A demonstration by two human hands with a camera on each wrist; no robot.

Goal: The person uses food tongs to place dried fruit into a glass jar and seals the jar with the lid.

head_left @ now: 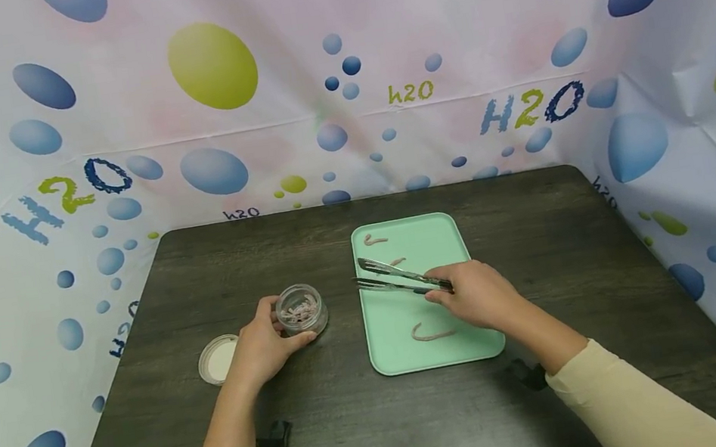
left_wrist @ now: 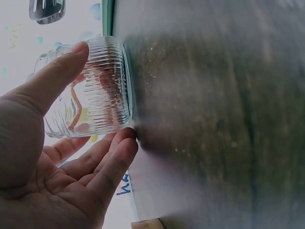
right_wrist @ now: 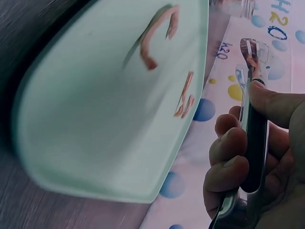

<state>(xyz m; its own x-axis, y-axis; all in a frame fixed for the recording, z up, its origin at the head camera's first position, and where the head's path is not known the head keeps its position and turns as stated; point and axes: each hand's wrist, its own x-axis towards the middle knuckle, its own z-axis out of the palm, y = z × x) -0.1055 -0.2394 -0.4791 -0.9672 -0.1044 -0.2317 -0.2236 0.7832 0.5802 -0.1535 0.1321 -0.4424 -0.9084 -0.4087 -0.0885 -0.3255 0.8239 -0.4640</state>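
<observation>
My left hand holds a small clear glass jar upright on the table, thumb on one side and fingers on the other. Inside the uncapped jar lie several pinkish worm-like strands. In the left wrist view the ribbed jar shows a strand against its wall. Over a mint-green tray, my right hand grips metal tongs with dark handle grips, tips apart and pointing left. Single strands lie on the tray near its front and far left corner; another is partly hidden behind the tongs.
A round whitish lid lies on the dark wooden table, left of the jar and partly behind my left hand. Behind and beside the table hangs a bubble-patterned sheet.
</observation>
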